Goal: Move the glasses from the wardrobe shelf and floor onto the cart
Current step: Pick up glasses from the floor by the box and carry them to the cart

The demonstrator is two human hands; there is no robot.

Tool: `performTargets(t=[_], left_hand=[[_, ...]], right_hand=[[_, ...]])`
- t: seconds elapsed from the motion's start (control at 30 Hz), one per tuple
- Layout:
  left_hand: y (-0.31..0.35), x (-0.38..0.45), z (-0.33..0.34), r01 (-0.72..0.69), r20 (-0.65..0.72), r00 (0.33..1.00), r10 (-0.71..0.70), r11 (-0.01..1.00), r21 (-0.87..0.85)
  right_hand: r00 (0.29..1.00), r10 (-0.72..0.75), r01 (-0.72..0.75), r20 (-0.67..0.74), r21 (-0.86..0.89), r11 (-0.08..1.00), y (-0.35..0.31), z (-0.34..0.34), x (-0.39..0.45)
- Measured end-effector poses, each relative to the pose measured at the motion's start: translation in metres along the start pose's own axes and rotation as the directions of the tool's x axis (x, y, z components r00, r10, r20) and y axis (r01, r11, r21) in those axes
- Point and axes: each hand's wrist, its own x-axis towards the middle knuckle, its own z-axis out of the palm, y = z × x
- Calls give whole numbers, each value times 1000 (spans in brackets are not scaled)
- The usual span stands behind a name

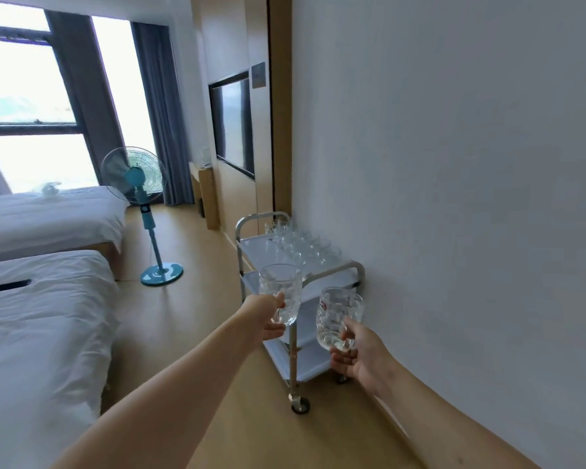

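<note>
Clear, dimpled glass fills both hands. The left hand (266, 318) has its fingers curled round the lower part of a tall tumbler (280, 294), held upright; the right hand (359, 353) grasps a second, rounder glass (339, 319) from below, its fingers wrapped round the base, a small red label showing near its rim. The two glasses are near each other but apart, both in the air in front of the cart (296, 360).

The cart stands at about 1 o'clock from the hands, close beside the pale wall (471, 164). It has a rounded metal tube frame, white tray shelves in tiers and small castors. Its top shelf carries a cluster of clear glasses (295, 243) crowded towards the wall side and the far end; the white strip along its 9 o'clock edge is bare.

At 9 o'clock lies a bed (38, 333) with rumpled white linen and a dark flat object (9, 286) on it; a second bed (48, 214) sits beyond at 10 o'clock. A teal pedestal fan (139, 198) on a round base stands at 11 o'clock, between the beds and the cart. At 12 o'clock a dark screen (236, 126) hangs on wooden panelling, with grey curtains (156, 106) and bright windows farther off.

Smooth tan flooring (197, 299) runs as an open lane between the bed edge and the cart.
</note>
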Motion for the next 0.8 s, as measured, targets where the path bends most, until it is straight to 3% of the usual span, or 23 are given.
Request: performTargets(t=[0.4,0.8], left_hand=[[51,159,-47,60,-160,985,-70,996,-66],[63,278,-68,155,-177,970,-166,985,-74]], right_hand=[[974,80,-67,214,-69,995,-70,99,173],[972,127,-119,199,-52,992,-84,152,271]])
